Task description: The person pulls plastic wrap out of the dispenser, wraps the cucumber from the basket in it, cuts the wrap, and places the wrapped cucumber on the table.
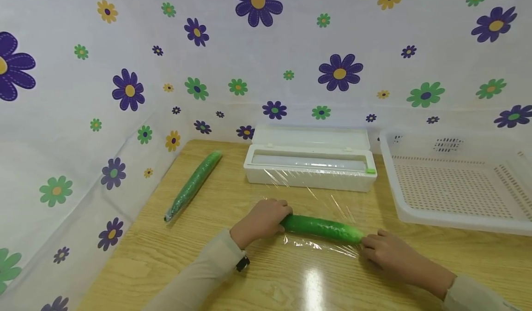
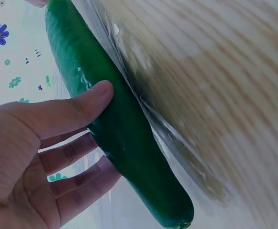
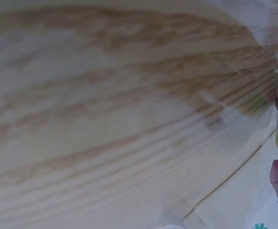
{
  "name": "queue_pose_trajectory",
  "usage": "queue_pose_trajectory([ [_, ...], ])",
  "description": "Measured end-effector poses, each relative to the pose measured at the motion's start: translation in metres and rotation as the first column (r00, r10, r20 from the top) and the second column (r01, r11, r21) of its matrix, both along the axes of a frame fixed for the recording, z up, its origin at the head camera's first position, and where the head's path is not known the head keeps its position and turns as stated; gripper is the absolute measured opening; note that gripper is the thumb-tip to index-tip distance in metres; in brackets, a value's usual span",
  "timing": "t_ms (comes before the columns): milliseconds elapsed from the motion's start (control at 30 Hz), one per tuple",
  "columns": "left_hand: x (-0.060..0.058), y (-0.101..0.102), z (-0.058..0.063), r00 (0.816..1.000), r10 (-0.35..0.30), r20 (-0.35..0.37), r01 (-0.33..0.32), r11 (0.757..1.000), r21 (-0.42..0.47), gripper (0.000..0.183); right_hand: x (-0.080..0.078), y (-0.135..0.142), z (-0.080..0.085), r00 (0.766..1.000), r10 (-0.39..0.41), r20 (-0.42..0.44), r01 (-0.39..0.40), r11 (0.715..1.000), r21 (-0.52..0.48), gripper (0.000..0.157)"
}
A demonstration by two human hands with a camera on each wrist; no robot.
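- A long, glossy green cucumber (image 1: 322,226) lies crosswise at the near edge of a clear cling-film sheet (image 1: 340,207), over a pale wood-grain worktop (image 1: 145,265).
- The left hand (image 1: 262,221) grips it near the darker end, thumb against one side and fingers against the other; the right hand (image 1: 386,255) has its fingers clamped on the paler tip.
- The cucumber looks fairly light and firm — probably slippery where it shines, and apt to snap if bent; a hold near both ends seems soundest. The film looks flimsy and clingy, best taken by its edges.
- Behind, a long white plastic box (image 1: 307,178), lid raised, holds a whitish film roll (image 1: 307,162); the sheet runs from its front.
- At right, a white perforated plastic basket (image 1: 420,216) shows its slotted floor.
- At far left, a second green cucumber (image 1: 193,186) — apparently film-wrapped — lies aslant.
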State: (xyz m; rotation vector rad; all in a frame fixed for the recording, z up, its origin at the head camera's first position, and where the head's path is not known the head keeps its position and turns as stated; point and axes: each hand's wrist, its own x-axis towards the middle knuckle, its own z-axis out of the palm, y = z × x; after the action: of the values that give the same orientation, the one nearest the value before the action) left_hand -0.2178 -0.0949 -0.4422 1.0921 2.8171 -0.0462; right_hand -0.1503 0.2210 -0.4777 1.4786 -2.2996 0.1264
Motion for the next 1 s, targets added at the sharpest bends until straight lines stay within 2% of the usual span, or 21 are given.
queue_pose_trajectory([
  [333,-0.002,0.002,0.002,1.000,0.015,0.016,-0.014,1.000,-0.017,0.037,0.002,0.000,0.004,1.000,-0.015,0.015,0.015,1.000,0.019,0.024],
  [633,-0.002,0.006,0.003,0.999,0.010,0.036,-0.009,0.999,-0.039,0.037,0.000,0.000,0.000,1.000,0.011,0.003,-0.011,1.000,-0.017,0.020],
  [767,-0.002,0.008,0.005,0.999,0.021,0.047,-0.018,0.998,-0.062,0.034,0.000,0.001,-0.001,1.000,0.003,0.010,-0.003,1.000,-0.017,0.018],
  [900,-0.002,0.011,0.006,1.000,0.016,0.026,-0.013,0.994,-0.104,0.032,0.000,0.002,0.001,1.000,-0.019,0.019,0.019,1.000,-0.006,0.022],
  [1000,-0.002,0.011,0.004,1.000,0.010,0.010,-0.008,0.990,-0.143,0.033,-0.002,0.003,0.006,1.000,-0.011,-0.014,0.011,1.000,-0.021,0.017],
])
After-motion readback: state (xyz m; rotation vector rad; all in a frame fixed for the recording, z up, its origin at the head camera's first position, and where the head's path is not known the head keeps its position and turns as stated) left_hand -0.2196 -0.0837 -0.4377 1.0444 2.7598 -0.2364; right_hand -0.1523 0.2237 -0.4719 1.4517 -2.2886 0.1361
